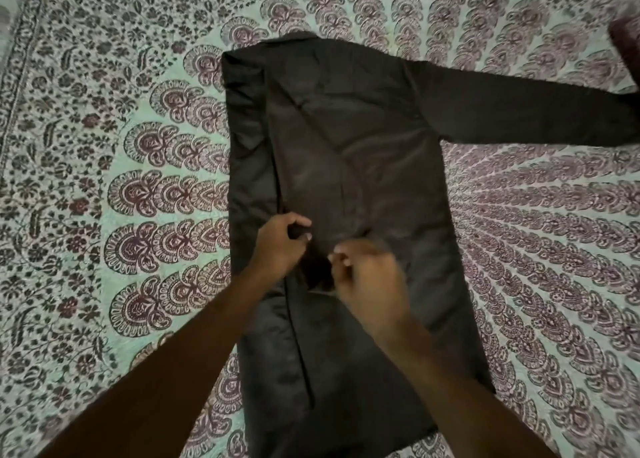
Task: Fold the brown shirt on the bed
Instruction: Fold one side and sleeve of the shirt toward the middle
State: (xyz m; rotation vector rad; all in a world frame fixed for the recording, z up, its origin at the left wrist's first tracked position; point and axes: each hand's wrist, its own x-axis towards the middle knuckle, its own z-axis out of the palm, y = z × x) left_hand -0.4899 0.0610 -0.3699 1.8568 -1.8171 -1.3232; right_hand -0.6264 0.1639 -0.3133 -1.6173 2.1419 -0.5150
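Brown shirt (363, 146) flat on bedspread (104, 146), sleeve out at 3 o'clock; L hand (280, 246) & R hand (367, 277) pinch cuff (317, 267)

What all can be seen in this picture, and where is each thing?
Shirt: one, dark brown, laid flat in the middle of the bed, collar at the far end; its left side is folded in over the body.
Sleeve: one, dark brown, stretched out flat to the right.
Bedspread: one, pale green with maroon and dark floral print, under everything.
Dark thing: one, maroon, at the right edge, cut off; cannot tell what it is.
Left hand: one, on the shirt's middle, grip pinching a bit of the cloth.
Right hand: one, just right of the left, fingers curled at the cloth.
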